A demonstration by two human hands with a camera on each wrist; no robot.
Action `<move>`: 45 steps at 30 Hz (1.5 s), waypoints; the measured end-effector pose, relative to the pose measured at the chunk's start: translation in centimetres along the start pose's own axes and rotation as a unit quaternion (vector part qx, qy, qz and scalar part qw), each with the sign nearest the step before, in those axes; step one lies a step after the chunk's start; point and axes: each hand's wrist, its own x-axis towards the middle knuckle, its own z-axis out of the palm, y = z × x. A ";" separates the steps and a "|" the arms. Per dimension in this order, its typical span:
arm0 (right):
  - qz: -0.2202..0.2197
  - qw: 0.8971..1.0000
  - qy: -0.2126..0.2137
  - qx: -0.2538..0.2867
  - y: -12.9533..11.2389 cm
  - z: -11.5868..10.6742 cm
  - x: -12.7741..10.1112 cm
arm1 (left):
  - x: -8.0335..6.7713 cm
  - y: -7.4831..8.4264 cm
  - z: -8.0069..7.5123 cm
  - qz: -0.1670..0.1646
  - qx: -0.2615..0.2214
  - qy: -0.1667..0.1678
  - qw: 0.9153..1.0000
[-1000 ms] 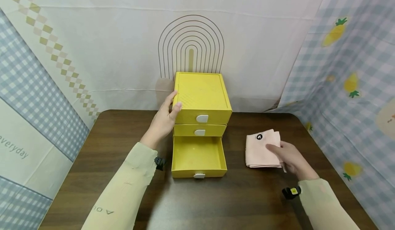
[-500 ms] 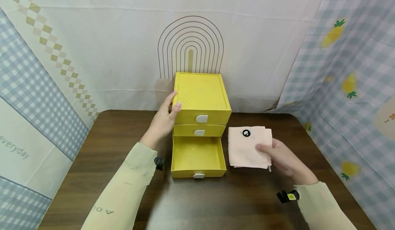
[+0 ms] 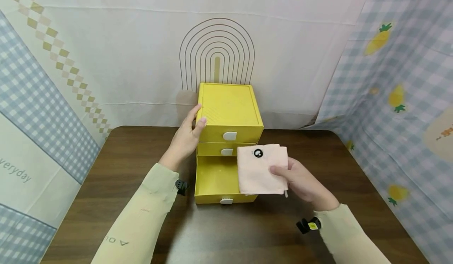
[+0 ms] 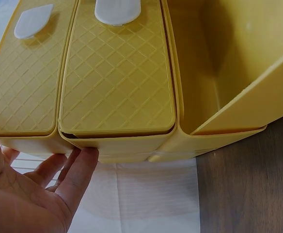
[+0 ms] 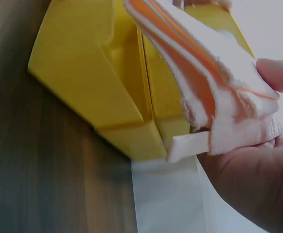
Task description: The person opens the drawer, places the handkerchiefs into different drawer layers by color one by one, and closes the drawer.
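A small yellow drawer cabinet [image 3: 230, 104] stands at the back of the table, its bottom drawer [image 3: 216, 173] pulled out. My left hand [image 3: 184, 140] rests against the cabinet's left side, thumb near the top front corner. In the left wrist view the fingers [image 4: 78, 177] lie fairly straight along the side wall. My right hand [image 3: 306, 181] pinches a folded pale pink towel [image 3: 260, 173], thumb on top, by its right edge. The towel hangs over the right part of the bottom drawer and hides it. Its layered folds and small tag show in the right wrist view.
The two upper drawers, the top one [image 3: 212, 134] and the middle one [image 3: 209, 149], are pushed in and have white pulls. Brown wooden table [image 3: 226, 232] surrounds the cabinet. A printed cloth [image 3: 141, 59] hangs right behind it, with checked cloth at both sides.
My right hand has carried the folded towel leftward, from the table at the right to over the pulled-out drawer. My left hand has stayed at the cabinet's side.
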 end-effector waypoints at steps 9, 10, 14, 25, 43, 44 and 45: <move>-0.007 1.000 0.004 0.002 0.0 4.8 3.3 | -0.2 0.0 0.0 -0.001 -0.001 0.004 1.000; -0.010 1.000 0.006 0.007 -0.1 5.4 3.6 | -0.2 0.0 0.1 0.000 -0.002 0.005 1.000; -0.018 1.000 0.006 0.023 -0.2 7.4 4.7 | -0.1 0.2 0.1 0.004 0.003 0.007 1.000; 0.022 0.999 0.028 -0.034 1.8 9.6 6.9 | -0.2 0.2 0.1 0.005 -0.001 0.007 1.000; 0.049 0.991 0.052 -0.116 2.8 10.3 7.5 | -0.2 0.0 0.2 -0.003 -0.002 0.003 1.000; 0.049 0.988 0.055 -0.136 2.9 10.2 7.5 | -0.2 0.1 0.2 -0.003 -0.001 0.004 1.000; 0.047 0.987 0.056 -0.146 3.0 10.1 7.4 | -0.2 0.0 0.2 -0.003 -0.001 0.005 1.000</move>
